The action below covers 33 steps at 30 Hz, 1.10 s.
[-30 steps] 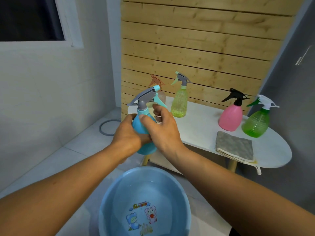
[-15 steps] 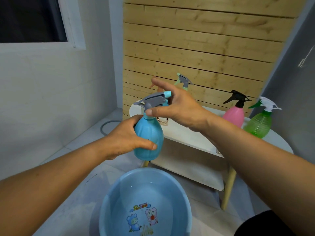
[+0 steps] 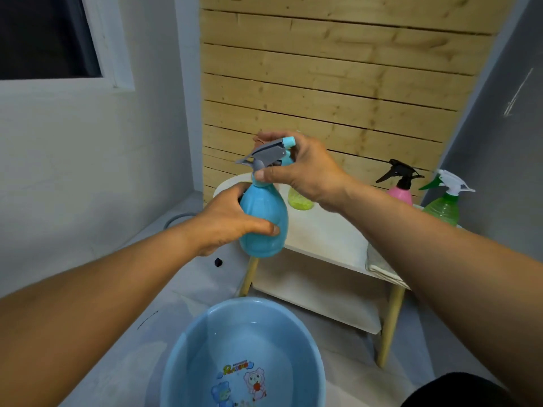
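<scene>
A blue spray bottle (image 3: pixel 266 218) with a grey trigger head (image 3: pixel 266 152) is held upright in the air above a blue basin (image 3: pixel 188 359). My left hand (image 3: pixel 226 221) grips its round body from the left, thumb across the front. My right hand (image 3: pixel 299 168) wraps the trigger head and neck, thumb at the collar, fingers behind the nozzle. The basin stands on the floor, holds water and has cartoon prints on its bottom.
A white table (image 3: pixel 326 233) with wooden legs stands behind the bottle against a wood-slat wall. On it are a yellow-green bottle (image 3: pixel 299 199), a pink bottle (image 3: pixel 401 189), a green bottle (image 3: pixel 443 205) and a folded cloth (image 3: pixel 379 259). A grey hose ring (image 3: pixel 179 217) lies on the floor.
My right hand rose from the bottle's body to the trigger head and now closes round it. The bottle was lifted slightly; my left hand keeps its hold on the body.
</scene>
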Tool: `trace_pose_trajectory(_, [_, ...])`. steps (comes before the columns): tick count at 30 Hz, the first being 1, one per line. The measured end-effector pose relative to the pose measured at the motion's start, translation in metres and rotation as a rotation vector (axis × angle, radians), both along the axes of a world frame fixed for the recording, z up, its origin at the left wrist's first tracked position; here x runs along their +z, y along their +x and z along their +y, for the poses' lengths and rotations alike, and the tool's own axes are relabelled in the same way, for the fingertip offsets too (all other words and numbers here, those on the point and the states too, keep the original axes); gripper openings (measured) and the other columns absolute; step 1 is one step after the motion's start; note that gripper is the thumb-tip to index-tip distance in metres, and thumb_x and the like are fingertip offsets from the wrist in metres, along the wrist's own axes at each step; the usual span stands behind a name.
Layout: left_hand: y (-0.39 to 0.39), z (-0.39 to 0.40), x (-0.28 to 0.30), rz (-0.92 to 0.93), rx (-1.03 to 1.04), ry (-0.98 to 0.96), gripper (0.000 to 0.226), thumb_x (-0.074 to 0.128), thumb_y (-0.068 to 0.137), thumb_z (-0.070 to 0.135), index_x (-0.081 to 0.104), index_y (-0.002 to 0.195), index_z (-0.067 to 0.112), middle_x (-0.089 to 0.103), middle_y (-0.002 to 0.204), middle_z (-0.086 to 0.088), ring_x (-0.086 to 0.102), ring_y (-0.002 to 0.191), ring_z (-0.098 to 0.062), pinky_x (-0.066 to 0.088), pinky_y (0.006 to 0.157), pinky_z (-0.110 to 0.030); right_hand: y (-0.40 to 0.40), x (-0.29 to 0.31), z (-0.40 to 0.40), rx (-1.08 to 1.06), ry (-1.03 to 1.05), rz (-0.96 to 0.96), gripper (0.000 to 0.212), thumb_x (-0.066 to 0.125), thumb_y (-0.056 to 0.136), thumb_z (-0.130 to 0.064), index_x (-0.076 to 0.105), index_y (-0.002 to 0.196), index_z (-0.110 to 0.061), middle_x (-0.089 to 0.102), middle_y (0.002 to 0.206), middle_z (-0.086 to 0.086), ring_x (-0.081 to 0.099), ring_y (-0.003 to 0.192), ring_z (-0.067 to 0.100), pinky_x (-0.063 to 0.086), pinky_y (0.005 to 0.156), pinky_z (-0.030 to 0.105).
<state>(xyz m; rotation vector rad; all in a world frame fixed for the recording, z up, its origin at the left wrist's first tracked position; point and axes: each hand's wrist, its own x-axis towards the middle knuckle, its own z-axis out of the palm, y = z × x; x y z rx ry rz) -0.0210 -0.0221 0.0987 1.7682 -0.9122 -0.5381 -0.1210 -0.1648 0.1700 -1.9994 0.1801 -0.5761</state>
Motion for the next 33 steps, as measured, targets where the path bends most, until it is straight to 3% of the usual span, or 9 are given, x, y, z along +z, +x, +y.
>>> trace_pose_trajectory(3, [0.002, -0.033, 0.003, 0.007, 0.031, -0.025, 0.083, 0.099, 0.059, 0.024, 0.056, 0.129, 0.029, 0.07, 0.115, 0.007, 0.069, 0.105, -0.014, 0.061, 0.09, -0.039, 0.004, 0.011, -0.023, -0.041, -0.044, 0.035, 0.07, 0.091, 0.072, -0.014, 0.058, 0.134, -0.019, 0.072, 0.112, -0.003, 0.069, 0.104, 0.01, 0.057, 0.094, 0.026])
trace_pose_trajectory(7, [-0.003, -0.08, -0.004, 0.021, 0.089, -0.089, 0.085, 0.098, 0.061, 0.022, 0.052, 0.131, 0.028, 0.065, 0.116, 0.01, 0.065, 0.102, -0.009, 0.054, 0.077, -0.024, 0.004, 0.01, -0.051, -0.131, -0.053, 0.073, 0.084, 0.093, 0.07, -0.028, 0.048, 0.141, -0.022, 0.066, 0.109, -0.01, 0.067, 0.098, 0.005, 0.056, 0.083, 0.015])
trace_pose_trajectory(10, [-0.003, -0.118, -0.021, 0.048, 0.137, -0.111, 0.086, 0.099, 0.059, 0.019, 0.047, 0.127, 0.031, 0.063, 0.119, 0.008, 0.064, 0.106, -0.015, 0.054, 0.087, -0.032, 0.005, -0.003, -0.073, -0.237, -0.053, 0.103, 0.097, 0.093, 0.069, -0.034, 0.036, 0.148, -0.027, 0.053, 0.107, -0.018, 0.06, 0.096, 0.002, 0.049, 0.079, 0.015])
trace_pose_trajectory(12, [-0.004, -0.144, -0.033, 0.067, 0.198, -0.107, 0.09, 0.102, 0.049, 0.026, 0.048, 0.121, 0.03, 0.065, 0.119, 0.003, 0.065, 0.108, -0.021, 0.055, 0.095, -0.042, 0.006, -0.018, -0.09, -0.336, -0.044, 0.136, 0.104, 0.093, 0.065, -0.044, 0.033, 0.148, -0.031, 0.052, 0.119, -0.013, 0.054, 0.105, 0.005, 0.048, 0.085, 0.021])
trace_pose_trajectory(15, [-0.004, -0.173, -0.051, 0.076, 0.26, -0.105, 0.095, 0.092, 0.026, 0.05, 0.05, 0.11, 0.033, 0.069, 0.112, 0.004, 0.069, 0.103, -0.021, 0.058, 0.094, -0.049, 0.009, -0.044, -0.107, -0.453, -0.094, 0.231, 0.111, 0.091, 0.052, -0.061, 0.037, 0.143, -0.029, 0.051, 0.137, -0.002, 0.053, 0.122, 0.018, 0.05, 0.1, 0.043])
trace_pose_trajectory(19, [-0.001, -0.186, -0.069, 0.052, 0.26, -0.094, 0.092, 0.091, 0.026, 0.053, 0.052, 0.107, 0.034, 0.07, 0.107, 0.006, 0.071, 0.099, -0.019, 0.06, 0.088, -0.049, 0.011, -0.06, -0.122, -0.461, -0.029, 0.22, 0.09, 0.093, 0.064, -0.043, 0.045, 0.137, -0.02, 0.056, 0.128, 0.002, 0.057, 0.117, 0.019, 0.053, 0.095, 0.04])
trace_pose_trajectory(23, [-0.002, -0.178, -0.074, 0.008, 0.241, -0.047, 0.095, 0.089, 0.027, 0.055, 0.052, 0.111, 0.031, 0.069, 0.107, 0.005, 0.07, 0.098, -0.018, 0.06, 0.087, -0.047, 0.016, -0.07, -0.127, -0.43, -0.022, 0.246, 0.085, 0.094, 0.066, -0.039, 0.046, 0.133, -0.018, 0.057, 0.129, 0.001, 0.056, 0.118, 0.018, 0.052, 0.097, 0.042])
trace_pose_trajectory(29, [-0.014, -0.173, -0.076, -0.026, 0.305, -0.007, 0.097, 0.084, 0.03, 0.058, 0.052, 0.116, 0.027, 0.065, 0.109, 0.005, 0.065, 0.103, -0.02, 0.059, 0.087, -0.042, 0.018, -0.09, -0.118, -0.513, 0.022, 0.209, 0.088, 0.094, 0.064, -0.041, 0.041, 0.132, -0.022, 0.051, 0.132, 0.003, 0.055, 0.119, 0.022, 0.05, 0.094, 0.037])
trace_pose_trajectory(33, [-0.025, -0.174, -0.073, -0.105, 0.347, 0.07, 0.087, 0.092, 0.053, 0.045, 0.048, 0.124, 0.02, 0.057, 0.112, -0.002, 0.059, 0.11, -0.026, 0.055, 0.087, -0.044, 0.019, -0.103, -0.105, -0.657, 0.073, 0.137, 0.099, 0.092, 0.064, -0.046, 0.033, 0.142, -0.033, 0.038, 0.138, -0.002, 0.054, 0.12, 0.02, 0.048, 0.099, 0.037])
